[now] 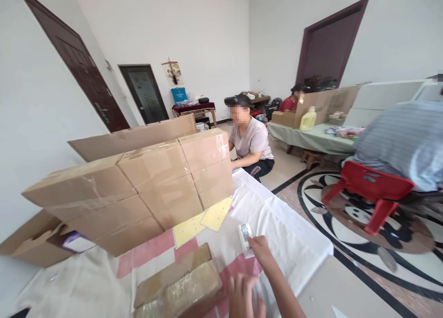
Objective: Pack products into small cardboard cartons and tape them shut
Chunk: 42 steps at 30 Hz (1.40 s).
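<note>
My right hand [260, 249] reaches across the covered table and grips the near end of a small white object with a dark-and-green printed label [244, 237]. Whether that object is a bottle or a packet, I cannot make out. My left hand [243, 294], slightly blurred, is low in the view with its fingers apart and holds nothing. It is just right of a taped brown cardboard box [194, 288] at the table's near side. Two yellow dotted sheets [216, 215] lie flat beyond the box.
Stacked taped cartons [169, 189] form a wall along the table's left and far side. An open carton [43, 244] stands at far left. Across the table crouches a person [251, 140]. A red chair [372, 184] and a green-covered table [321, 135] are to the right.
</note>
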{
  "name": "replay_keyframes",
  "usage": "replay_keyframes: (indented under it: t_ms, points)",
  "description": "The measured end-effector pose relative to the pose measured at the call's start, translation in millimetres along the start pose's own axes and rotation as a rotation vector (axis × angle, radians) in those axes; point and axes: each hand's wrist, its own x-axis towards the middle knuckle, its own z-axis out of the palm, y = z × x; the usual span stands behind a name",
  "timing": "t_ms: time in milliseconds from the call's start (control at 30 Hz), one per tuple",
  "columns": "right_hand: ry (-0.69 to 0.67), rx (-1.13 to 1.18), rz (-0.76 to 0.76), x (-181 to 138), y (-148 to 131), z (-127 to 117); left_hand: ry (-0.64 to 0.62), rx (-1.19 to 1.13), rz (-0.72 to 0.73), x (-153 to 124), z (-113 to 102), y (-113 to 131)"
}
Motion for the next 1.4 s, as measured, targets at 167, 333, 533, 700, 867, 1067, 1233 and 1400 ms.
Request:
replay_keyframes:
  t_ms: [167,333,533,700,867,1067,1233,1400]
  points:
    - [-0.031,-0.044,0.06,-18.6,9.2,-3.9,-0.071,0.079,-0.27,17.6,57.9,-27.0]
    - [-0.048,-0.034,0.072,-33.0,5.0,-6.4,-0.19,-0.075,-0.188,25.3,73.3,-54.3]
    - [-0.114,0.055,0.057,-55.8,-6.2,-22.3,-0.263,-0.226,-0.113,29.5,65.5,-54.9]
    - [-0.115,0.062,0.042,-70.2,-4.7,-42.4,-0.269,-0.201,-0.085,37.0,55.3,-50.4]
    - [-0.092,0.04,0.082,-83.9,13.7,-42.1,-0.281,-0.197,-0.096,38.5,50.0,-50.0]
    - [-0.105,0.03,0.08,-97.3,25.5,-44.2,-0.338,-0.226,-0.155,37.2,50.6,-53.2]
    - [-0.123,0.0,0.044,-101.3,28.8,-46.8,-0.323,-0.238,-0.156,39.5,48.8,-53.2]
    - [-0.149,-0.03,0.021,-104.8,33.6,-43.6,-0.318,-0.26,-0.152,39.7,50.1,-54.7]
